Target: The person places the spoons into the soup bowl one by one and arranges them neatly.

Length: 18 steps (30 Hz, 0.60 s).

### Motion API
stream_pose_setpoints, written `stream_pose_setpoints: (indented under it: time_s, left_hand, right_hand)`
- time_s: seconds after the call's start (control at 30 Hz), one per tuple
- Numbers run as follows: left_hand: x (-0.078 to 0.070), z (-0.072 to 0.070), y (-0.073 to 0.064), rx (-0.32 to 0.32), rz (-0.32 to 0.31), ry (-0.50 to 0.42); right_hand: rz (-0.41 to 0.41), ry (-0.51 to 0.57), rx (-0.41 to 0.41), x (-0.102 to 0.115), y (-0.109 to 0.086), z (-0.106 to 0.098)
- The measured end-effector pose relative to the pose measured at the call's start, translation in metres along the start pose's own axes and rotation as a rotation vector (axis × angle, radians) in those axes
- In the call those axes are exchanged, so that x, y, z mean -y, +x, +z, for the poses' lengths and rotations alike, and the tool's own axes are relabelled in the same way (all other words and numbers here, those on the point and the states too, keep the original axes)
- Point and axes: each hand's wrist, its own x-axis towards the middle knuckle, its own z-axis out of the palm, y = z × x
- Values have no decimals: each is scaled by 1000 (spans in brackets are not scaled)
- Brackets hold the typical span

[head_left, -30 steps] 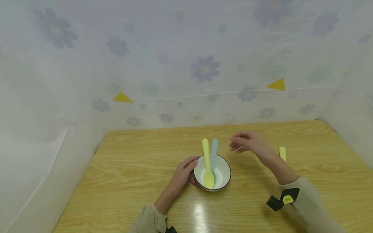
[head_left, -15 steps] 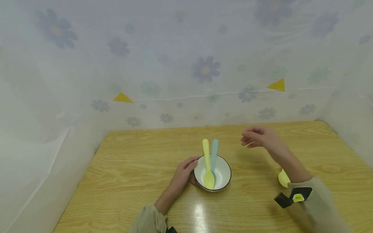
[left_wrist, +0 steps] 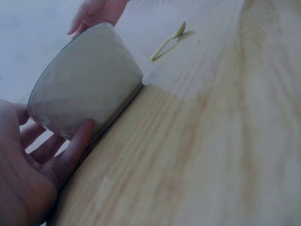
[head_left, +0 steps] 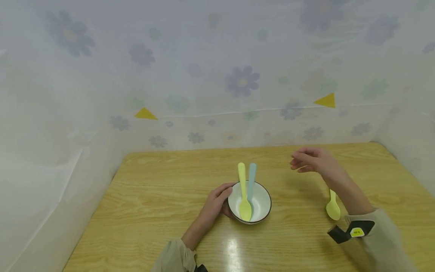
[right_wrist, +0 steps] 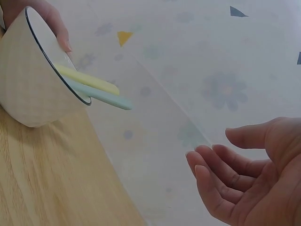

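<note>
Our left hand (head_left: pixel 213 202) gripped the lower-centre bowl (head_left: pixel 261 202), yellow spoon (head_left: pixel 245 210) and blue spoon (head_left: pixel 252 180) in — our right hand (head_left: pixel 316 162) hung slack, empty; the lower-right spoon (head_left: pixel 333 210) seemed left to add.

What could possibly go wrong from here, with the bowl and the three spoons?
First, the yellow spoon and the light blue spoon stick out well past the rim of the white bowl, so a bump might flip one out. Second, the left hand holds the bowl at one side only; a sudden pull could make both spoons slide. Third, another yellow spoon lies near the right forearm, which might brush it if lowered.
</note>
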Motion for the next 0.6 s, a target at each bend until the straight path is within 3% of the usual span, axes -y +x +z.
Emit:
stream_pose_setpoints:
  time_s: [0.37, 0.6]
  left_hand:
    - [0, 1, 0, -8, 23, 57]
    - [-2, 1, -1, -7, 23, 34]
  right_hand:
    - [15, -39, -7, -9, -5, -13]
    - [29, -61, -7, -12, -9, -23]
